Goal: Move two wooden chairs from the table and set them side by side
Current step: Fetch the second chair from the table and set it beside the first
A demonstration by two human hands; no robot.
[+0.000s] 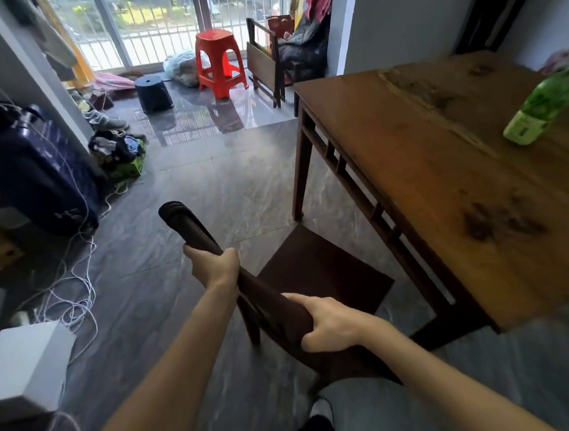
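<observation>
A dark wooden chair (319, 274) stands on the floor beside the table (444, 173), its top rail gripped. A second dark chair (495, 11) sits behind the table.

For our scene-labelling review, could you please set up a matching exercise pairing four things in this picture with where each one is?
Things:
1. dark wooden chair
2. green plastic bottle
3. red plastic stool
4. dark blue suitcase

Places:
A. on the brown wooden table
B. far back, near the barred window
C. gripped at its backrest by left hand and right hand
D. by the left wall

Pairs: 1-C, 2-A, 3-B, 4-D
</observation>
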